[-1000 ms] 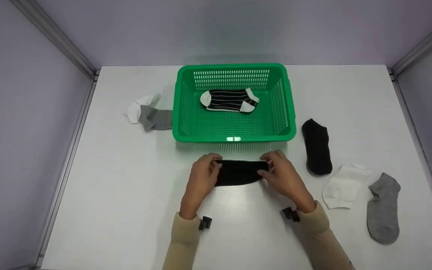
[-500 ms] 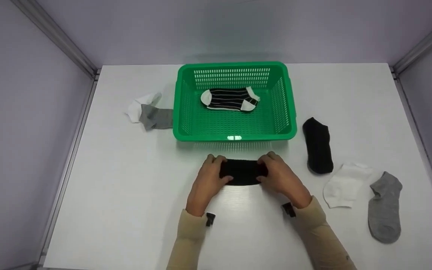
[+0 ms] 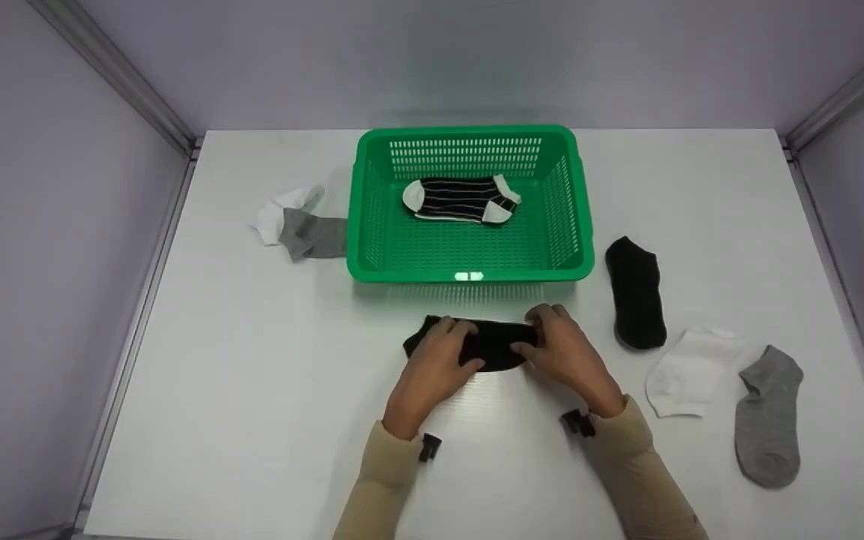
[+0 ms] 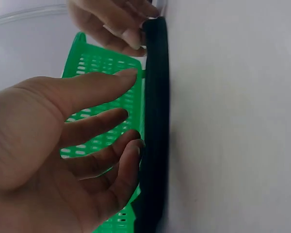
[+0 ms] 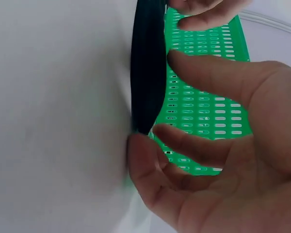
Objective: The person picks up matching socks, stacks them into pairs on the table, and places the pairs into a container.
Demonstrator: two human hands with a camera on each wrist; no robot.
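Note:
A black ankle sock [image 3: 503, 345] lies crosswise on the table in front of the green basket. My left hand [image 3: 439, 364] rests over its middle-left part, fingers loosely bent. In the left wrist view, the thumb [image 4: 102, 90] stands apart from the fingers at the sock's [image 4: 155, 121] side. The sock's left end sticks out past this hand. At the other end, my right hand [image 3: 571, 356] holds the sock between thumb and fingers. The right wrist view shows fingertips [image 5: 140, 145] tucked at the tip of the sock [image 5: 148, 73], with the thumb against its upper face.
Behind the hands stands a green basket [image 3: 469, 277] with black-and-white striped socks [image 3: 458, 200] inside. White [image 3: 271, 223] and grey [image 3: 323, 238] socks lie left of it. To the right are a black sock [image 3: 636, 296], a white sock [image 3: 691, 373] and a grey sock [image 3: 768, 420].
My left hand has slid right along the black sock, from its left end to nearer the middle, uncovering that end. The right hand has stayed at the right end with small shifts.

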